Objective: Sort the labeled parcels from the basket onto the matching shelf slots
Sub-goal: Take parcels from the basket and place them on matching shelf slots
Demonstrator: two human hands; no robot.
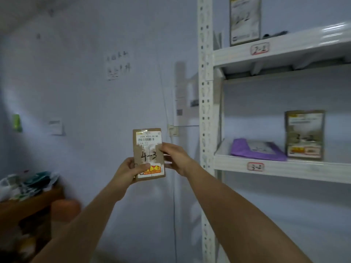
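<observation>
At the far left a brown counter (28, 200) carries a blurred heap of bags, too smeared to tell apart, and no basket can be made out. In the middle, both arms reach forward and hold a small cardboard parcel (148, 154) upright in front of the pale wall, its face toward the camera. The left hand (133, 169) is clamped on its lower left edge with the thumb across the front, and the right hand (174, 158) pinches its right edge. The handwritten mark reads 4-3. To the right stands the white shelf (281, 168): the upper tag (259, 48) reads 2-2, the lower tag (255, 166) reads 3-2, with a purple mailer (256, 149) lying flat beside an upright cardboard box (304, 134) on that lower level. Neither tag matches, so the step is probably finding slot 4-3, likely lower and further along, out of view. Keep the thumb clear of the writing, compare both digits against each tag, then set the parcel down with its label facing out
</observation>
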